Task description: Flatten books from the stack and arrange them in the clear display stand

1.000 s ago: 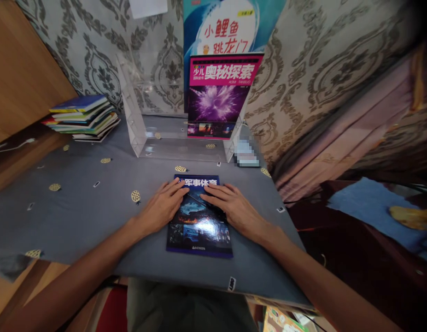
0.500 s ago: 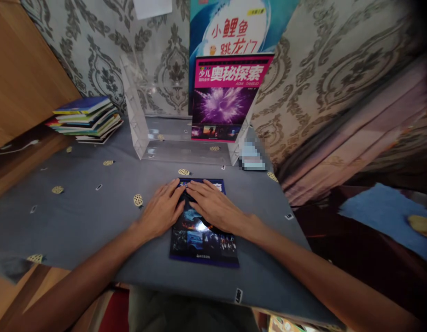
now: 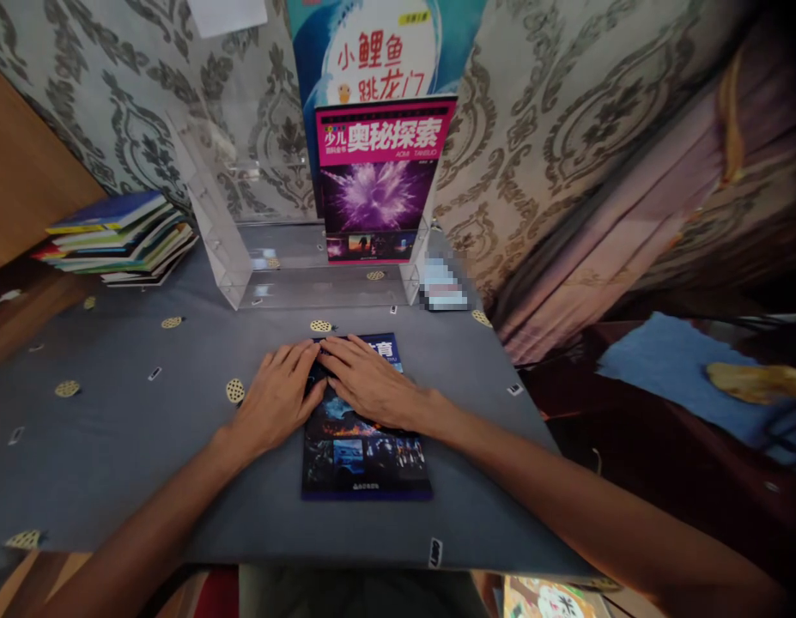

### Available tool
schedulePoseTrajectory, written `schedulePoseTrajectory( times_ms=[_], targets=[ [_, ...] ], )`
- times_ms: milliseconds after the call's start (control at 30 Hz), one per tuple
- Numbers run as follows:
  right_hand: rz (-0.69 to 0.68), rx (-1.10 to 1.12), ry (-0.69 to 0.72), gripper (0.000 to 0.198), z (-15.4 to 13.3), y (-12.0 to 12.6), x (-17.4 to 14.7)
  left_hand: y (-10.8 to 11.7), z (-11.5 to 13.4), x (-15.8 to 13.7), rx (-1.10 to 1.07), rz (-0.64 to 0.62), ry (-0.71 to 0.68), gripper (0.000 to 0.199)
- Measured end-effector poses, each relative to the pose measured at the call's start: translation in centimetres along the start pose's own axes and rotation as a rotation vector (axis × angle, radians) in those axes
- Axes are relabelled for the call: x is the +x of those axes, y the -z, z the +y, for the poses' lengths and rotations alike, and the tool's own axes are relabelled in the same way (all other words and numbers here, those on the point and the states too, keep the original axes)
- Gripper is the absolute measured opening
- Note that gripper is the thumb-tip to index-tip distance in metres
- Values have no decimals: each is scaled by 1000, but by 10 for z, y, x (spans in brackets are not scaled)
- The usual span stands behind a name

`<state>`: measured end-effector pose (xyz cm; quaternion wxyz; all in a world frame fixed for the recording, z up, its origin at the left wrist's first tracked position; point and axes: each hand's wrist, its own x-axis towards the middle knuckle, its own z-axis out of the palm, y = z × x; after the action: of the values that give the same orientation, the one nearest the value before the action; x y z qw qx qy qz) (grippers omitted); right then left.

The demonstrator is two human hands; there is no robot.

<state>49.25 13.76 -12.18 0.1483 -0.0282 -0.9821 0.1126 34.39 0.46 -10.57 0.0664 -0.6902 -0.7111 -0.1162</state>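
A dark blue book [image 3: 365,468] lies flat on the table close to me, its cover pictures facing up. Across its upper left edge rests my left hand [image 3: 275,390], palm down with fingers stretched out. My right hand [image 3: 368,382] lies flat over the upper middle of the cover and hides part of the title. The fingertips of both hands come close together near the top of the book. Neither hand grips anything. Behind the book stands a clear acrylic rack [image 3: 221,232], in which a pink and purple book [image 3: 375,193] and a taller teal book [image 3: 313,51] stand upright.
A stack of books [image 3: 120,236] sits at the back left of the grey cloth-covered table [image 3: 133,446]. Right of the rack lies a blurred pale object [image 3: 444,283]. A curtain [image 3: 604,189] hangs at the right, near a blue cloth [image 3: 674,369].
The view has shifted right, so the table's things appear farther left. Both hands stay flat on the book, with the left hand slightly farther off the cover's left edge.
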Motion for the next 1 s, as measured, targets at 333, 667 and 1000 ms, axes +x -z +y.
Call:
schedulePoseTrajectory(
  times_ms=[333, 667, 1000],
  targets=[
    [24, -10, -101, 47, -3, 2, -8, -13, -6, -5, -7, 16, -13, 49],
    [45, -33, -161, 47, -4, 5, -13, -6, -7, 7, 21, 30, -101, 45],
    [117, -57, -325, 38, 3, 15, -40, -6, -2, 11, 59, -4, -79, 48]
  ],
)
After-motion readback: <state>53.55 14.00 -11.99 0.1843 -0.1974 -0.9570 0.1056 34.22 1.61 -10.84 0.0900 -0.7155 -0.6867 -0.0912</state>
